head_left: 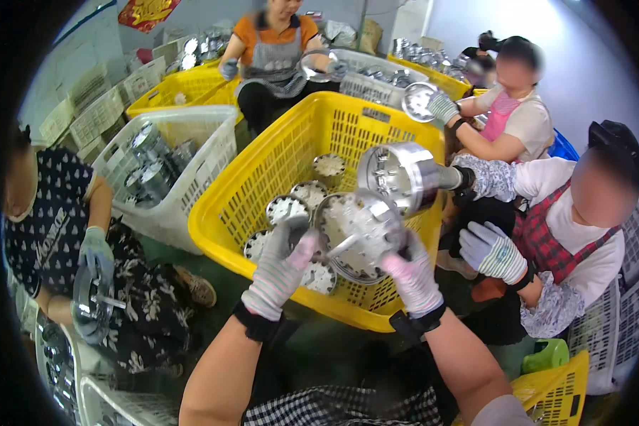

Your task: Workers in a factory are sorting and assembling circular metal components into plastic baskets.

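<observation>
Above the near side of a yellow plastic crate [319, 304], my right hand [415, 275], in a striped glove, grips the edge of a shiny round metal part [378, 226]. A pale rod sticks out of this part toward my left hand; motion blurs its outline. My left hand [280, 266], gloved alike, is beside the rod's end, its fingers smeared and curled, and whether it holds anything is unclear. Under the part lies a wide metal pot-like housing [334, 221]. Several smaller round parts with pale, toothed-looking tops [288, 209] lie in the crate to its left.
At right, a co-worker's hand holds a large metal cylinder [415, 174] over the crate; the other gloved hand [493, 252] is nearby. Another person at left holds a round part [92, 305]. A white crate [206, 149] holds metal cylinders [149, 167]. A green stool [545, 355] stands lower right.
</observation>
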`<state>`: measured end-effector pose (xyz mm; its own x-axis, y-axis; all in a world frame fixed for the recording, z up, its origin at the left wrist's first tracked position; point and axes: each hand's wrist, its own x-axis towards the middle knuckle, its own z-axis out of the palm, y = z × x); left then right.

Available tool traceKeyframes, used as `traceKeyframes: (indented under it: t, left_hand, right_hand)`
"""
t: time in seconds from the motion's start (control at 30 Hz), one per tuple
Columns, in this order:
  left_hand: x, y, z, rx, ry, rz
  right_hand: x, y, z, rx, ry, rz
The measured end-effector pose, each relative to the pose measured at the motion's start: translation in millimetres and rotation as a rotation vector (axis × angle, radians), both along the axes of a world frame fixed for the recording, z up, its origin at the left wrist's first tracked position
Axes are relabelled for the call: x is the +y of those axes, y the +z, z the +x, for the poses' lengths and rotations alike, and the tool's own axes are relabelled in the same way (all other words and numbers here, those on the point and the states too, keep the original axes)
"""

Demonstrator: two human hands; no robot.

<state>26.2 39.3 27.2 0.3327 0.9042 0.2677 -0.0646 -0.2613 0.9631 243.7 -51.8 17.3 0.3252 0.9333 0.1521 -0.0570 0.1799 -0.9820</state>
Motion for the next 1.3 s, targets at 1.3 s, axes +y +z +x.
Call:
traceKeyframes:
  t: [1.3]
  left_hand:
    - [-8.9,-70.1,17.6,0.999,-0.125,0.155]
  right_hand:
    - [1.6,24.9,-38.4,-0.799,-0.023,-0.052]
